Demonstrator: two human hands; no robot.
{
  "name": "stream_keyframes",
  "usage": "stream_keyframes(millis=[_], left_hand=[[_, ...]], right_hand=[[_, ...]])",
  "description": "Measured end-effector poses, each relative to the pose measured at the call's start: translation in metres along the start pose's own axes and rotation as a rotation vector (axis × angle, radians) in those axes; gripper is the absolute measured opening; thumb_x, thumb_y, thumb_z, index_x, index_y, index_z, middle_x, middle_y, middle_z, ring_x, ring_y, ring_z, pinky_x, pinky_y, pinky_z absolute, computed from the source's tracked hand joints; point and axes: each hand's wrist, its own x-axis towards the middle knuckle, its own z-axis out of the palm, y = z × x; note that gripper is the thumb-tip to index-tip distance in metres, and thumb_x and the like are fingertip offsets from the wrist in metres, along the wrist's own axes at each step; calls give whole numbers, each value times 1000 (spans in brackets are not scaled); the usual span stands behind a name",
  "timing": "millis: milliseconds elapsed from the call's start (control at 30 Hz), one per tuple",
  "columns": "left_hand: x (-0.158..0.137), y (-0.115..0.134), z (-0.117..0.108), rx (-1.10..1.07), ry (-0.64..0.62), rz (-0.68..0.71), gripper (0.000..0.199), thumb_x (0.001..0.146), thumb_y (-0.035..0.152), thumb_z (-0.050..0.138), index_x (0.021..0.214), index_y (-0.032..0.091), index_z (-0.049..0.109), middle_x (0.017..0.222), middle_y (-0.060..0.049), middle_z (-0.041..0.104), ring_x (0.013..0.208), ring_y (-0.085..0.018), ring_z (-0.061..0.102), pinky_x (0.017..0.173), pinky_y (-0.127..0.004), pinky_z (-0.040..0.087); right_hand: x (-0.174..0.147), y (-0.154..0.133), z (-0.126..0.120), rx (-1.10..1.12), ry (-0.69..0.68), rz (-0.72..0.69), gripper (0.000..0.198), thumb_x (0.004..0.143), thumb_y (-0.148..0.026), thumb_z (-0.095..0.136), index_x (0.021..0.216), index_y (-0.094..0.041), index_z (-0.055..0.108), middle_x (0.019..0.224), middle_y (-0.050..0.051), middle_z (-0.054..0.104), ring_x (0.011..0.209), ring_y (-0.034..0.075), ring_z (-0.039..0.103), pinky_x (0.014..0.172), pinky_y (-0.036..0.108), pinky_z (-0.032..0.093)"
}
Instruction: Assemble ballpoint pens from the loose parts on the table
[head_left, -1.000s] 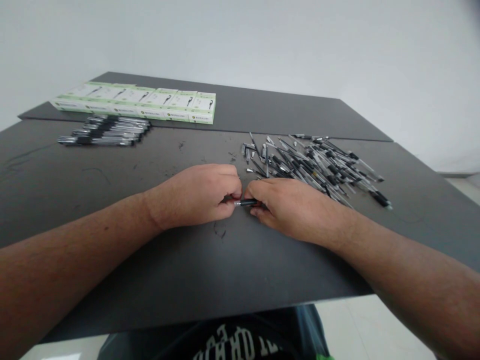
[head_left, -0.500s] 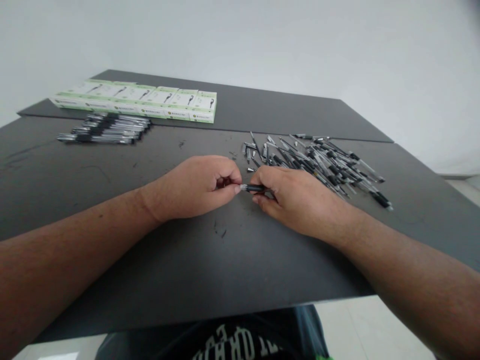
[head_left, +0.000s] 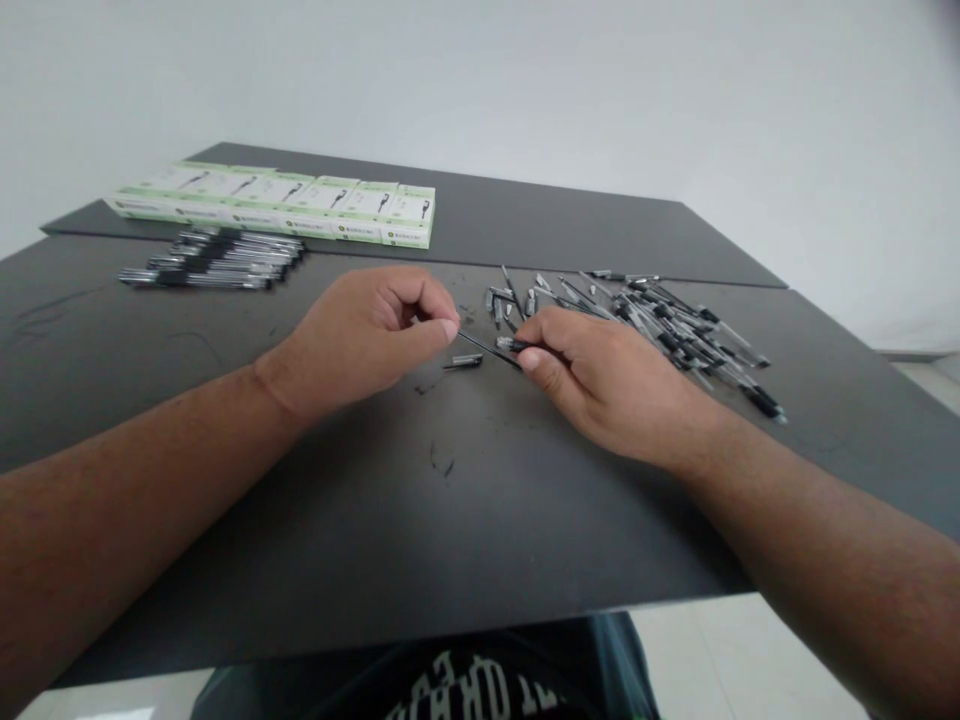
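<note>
The right hand (head_left: 600, 385) pinches a pen barrel (head_left: 511, 344), tip pointing left. A pen cap (head_left: 463, 361) lies left of it. Beyond the cap, the left hand's (head_left: 360, 335) thumb and forefinger pinch an ink refill (head_left: 487, 347), slanting near-right toward the right thumb.

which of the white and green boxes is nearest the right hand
The box at the right end of the row: no other box stands to its right, and all the others lie farther left, away from the right hand.
</note>
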Motion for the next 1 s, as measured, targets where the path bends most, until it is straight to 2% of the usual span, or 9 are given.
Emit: stream_keyframes(millis=[133, 233, 300, 400, 533, 700, 1000], left_hand=[[2, -3, 1, -178, 98, -128, 16, 97, 40, 71, 96, 24, 72, 102, -7, 88, 82, -23, 82, 75, -39, 65], [4, -7, 2, -309, 189, -168, 14, 97, 39, 68, 97, 26, 64, 106, -8, 86, 88, -25, 85, 72, -41, 66], [5, -12, 0, -346, 241, -170, 14, 98, 38, 65, 95, 27, 58, 104, -8, 82, 91, -24, 84, 72, -40, 66], [8, -16, -4, -357, 298, -171, 15, 100, 37, 60, 92, 28, 51, 95, -5, 75, 84, -21, 78, 70, -39, 64], [11, -15, -9, -511, 392, -252, 21, 90, 34, 72, 87, 26, 53, 85, 1, 65, 76, -14, 69, 67, -33, 59], [11, -12, -9, -585, 379, -265, 33, 81, 40, 79, 86, 25, 50, 80, 5, 64, 76, -13, 67, 67, -33, 57], [11, -15, -10, -624, 387, -269, 32, 77, 36, 82, 83, 26, 52, 81, 6, 66, 75, -13, 68, 67, -35, 56]], right_hand=[[2, 2, -1, -32, 28, 37, 31, 120, -36, 50, 123, -22, 78, 112, 10, 85, 101, 28, 76, 91, 37, 53], [4, 3, -2, -65, 34, 77, 30, 118, -35, 52, 124, -22, 79, 114, 11, 86, 104, 29, 76, 93, 37, 54], [5, 4, -2, -69, 43, 95, 32, 118, -35, 52, 124, -22, 80, 112, 11, 86, 102, 29, 76, 92, 37, 55], [4, 6, -2, -56, 63, 112, 34, 118, -36, 52, 125, -21, 82, 112, 11, 88, 101, 29, 77, 92, 38, 56], [4, 7, -2, -51, 76, 135, 35, 118, -37, 53, 128, -21, 83, 116, 12, 89, 102, 29, 78, 92, 39, 58], [4, 6, -3, -59, 73, 134, 35, 118, -37, 52, 123, -20, 82, 115, 13, 89, 102, 29, 79, 91, 38, 57], [5, 4, -4, -68, 69, 153, 33, 118, -36, 51, 121, -21, 80, 115, 13, 89, 105, 30, 80, 89, 38, 55]])
